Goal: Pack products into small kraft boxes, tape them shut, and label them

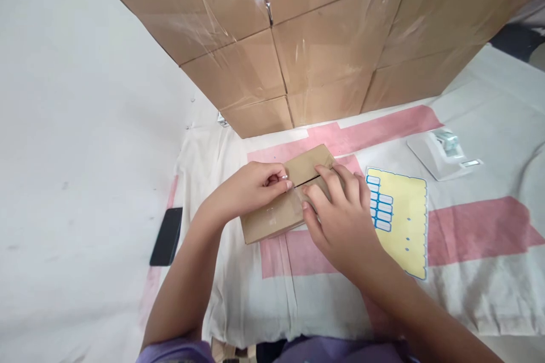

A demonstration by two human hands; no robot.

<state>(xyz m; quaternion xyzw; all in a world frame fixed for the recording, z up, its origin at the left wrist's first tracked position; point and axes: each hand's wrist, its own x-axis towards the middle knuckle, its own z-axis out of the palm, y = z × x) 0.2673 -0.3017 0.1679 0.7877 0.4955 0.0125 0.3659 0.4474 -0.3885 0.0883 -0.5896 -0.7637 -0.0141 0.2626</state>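
A small flat cardboard box (pixel 272 218) lies at an angle on the cloth-covered table, a dark seam running across its top. Over part of that seam sits a strip of clear tape (pixel 294 197). My left hand (pixel 251 190) is closed in a pinch above the box, thumb against finger, with a small shiny bit of what looks like the tape at its fingertips. Fingers spread, my right hand (pixel 340 210) rests on the box's right half and holds nothing. It hides that end of the box.
Beyond the box stands a tall stack of cardboard boxes (pixel 323 74) in clear wrap. A yellow label sheet (pixel 400 221) and a white tape dispenser (pixel 440 153) lie to the right. A black phone (pixel 166 237) is at the left, beside a white wall (pixel 76 153).
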